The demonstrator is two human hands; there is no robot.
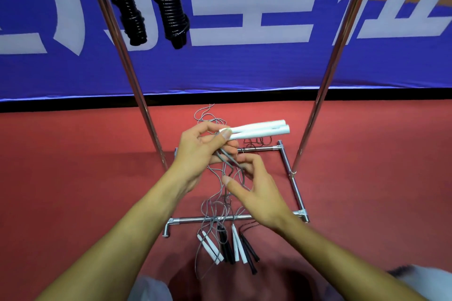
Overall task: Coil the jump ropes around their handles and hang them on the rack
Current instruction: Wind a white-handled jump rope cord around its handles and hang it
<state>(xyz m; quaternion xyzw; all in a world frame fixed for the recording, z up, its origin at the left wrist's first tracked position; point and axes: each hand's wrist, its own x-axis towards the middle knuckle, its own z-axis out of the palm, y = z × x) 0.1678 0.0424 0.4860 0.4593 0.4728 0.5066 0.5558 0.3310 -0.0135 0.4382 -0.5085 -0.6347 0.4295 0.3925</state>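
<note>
My left hand (200,151) grips a pair of white jump-rope handles (261,129) side by side, pointing right. Their grey rope (228,166) drops from under that hand. My right hand (256,188) is just below, with the rope running between its fingertips. Two coiled black jump ropes (129,10) (171,5) hang from the rack at the top left. The rack's two chrome uprights (137,95) (325,76) rise on either side of my hands.
The rack's chrome base frame (208,219) lies on the red floor. Across its near bar lie several loose white handles (210,247) and black handles (249,249) with tangled ropes. A blue banner (244,66) stands behind.
</note>
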